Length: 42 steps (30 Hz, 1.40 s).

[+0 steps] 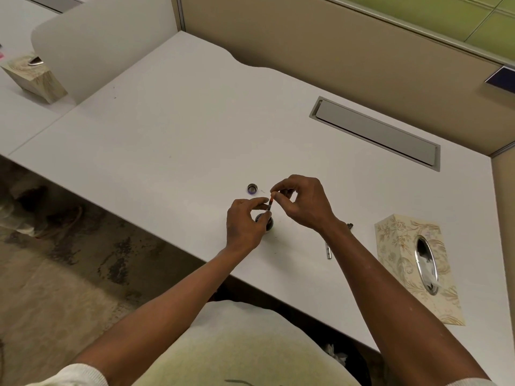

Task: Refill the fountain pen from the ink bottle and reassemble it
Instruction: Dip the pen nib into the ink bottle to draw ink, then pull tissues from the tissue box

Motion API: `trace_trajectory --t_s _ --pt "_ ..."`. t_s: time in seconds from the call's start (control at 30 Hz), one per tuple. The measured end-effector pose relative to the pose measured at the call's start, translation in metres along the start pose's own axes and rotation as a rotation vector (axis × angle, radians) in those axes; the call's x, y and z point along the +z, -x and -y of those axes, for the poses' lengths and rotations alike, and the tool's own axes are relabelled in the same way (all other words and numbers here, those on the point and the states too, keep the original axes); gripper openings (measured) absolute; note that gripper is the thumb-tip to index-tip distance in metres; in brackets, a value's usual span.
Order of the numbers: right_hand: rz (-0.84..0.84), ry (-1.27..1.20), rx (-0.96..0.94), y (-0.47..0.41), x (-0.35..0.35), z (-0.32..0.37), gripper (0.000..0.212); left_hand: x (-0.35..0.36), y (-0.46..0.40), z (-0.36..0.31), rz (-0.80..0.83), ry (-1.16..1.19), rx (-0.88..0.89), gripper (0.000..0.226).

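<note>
A broad white worktop (172, 129) fills most of the view, bounded at the back and right by a tan partition wall (320, 43), with a long grey cable hatch (376, 133) set flush into its far right part. On the right, close to the near edge, lies a floral tissue box (418, 268) with an oval metal-rimmed opening; a second, similar box (33, 76) stands on the neighbouring desk at far left, behind a white rounded divider panel (92, 43). Both bare forearms reach in from below and meet near the middle of the worktop. The right hand (303, 203) is raised slightly, its thumb and forefinger pinching the top end of a thin pen part (269, 203), the remaining fingers curled loosely behind. That part stands nearly upright with an orange tip at its top, its lower end going down into the dark ink bottle (266, 222) directly beneath. The left hand (243, 224) has its fingers curled around the bottle and the lower part of the pen piece, gripping there, though exactly which one its fingertips pinch cannot be made out. The bottle rests on the worktop, mostly hidden by that hand. Just beyond the hands, apart from them, the small round bottle cap (252, 188) lies open side up. Beside the right wrist, partly hidden by the forearm, lies a slim metallic pen piece (329, 252) on the worktop.
</note>
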State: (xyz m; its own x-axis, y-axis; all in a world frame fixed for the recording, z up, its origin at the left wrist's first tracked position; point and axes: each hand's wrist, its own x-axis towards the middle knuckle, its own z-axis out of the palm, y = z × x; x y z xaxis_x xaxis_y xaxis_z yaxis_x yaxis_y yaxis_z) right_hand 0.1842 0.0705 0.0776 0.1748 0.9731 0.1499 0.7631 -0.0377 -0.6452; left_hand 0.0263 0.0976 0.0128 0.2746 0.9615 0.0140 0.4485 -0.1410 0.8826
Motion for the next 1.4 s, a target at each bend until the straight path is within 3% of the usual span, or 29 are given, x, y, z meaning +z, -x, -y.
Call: trace_trajectory --t_s 0.43,0.87,1.4 --pt "-0.046 -0.076 0.050 0.002 -0.001 0.000 0.009 -0.004 -0.003 0.000 0.017 0.082 -0.033 0.030" --pt "-0.177 -0.171 0.216 0.028 -0.006 -0.016 0.004 -0.013 -0.016 0.004 0.054 0.404 -0.323 0.033" --pt "-0.453 -0.464 0.494 0.089 -0.033 -0.053 0.007 -0.023 -0.023 -0.009 0.114 0.727 -0.491 0.028"
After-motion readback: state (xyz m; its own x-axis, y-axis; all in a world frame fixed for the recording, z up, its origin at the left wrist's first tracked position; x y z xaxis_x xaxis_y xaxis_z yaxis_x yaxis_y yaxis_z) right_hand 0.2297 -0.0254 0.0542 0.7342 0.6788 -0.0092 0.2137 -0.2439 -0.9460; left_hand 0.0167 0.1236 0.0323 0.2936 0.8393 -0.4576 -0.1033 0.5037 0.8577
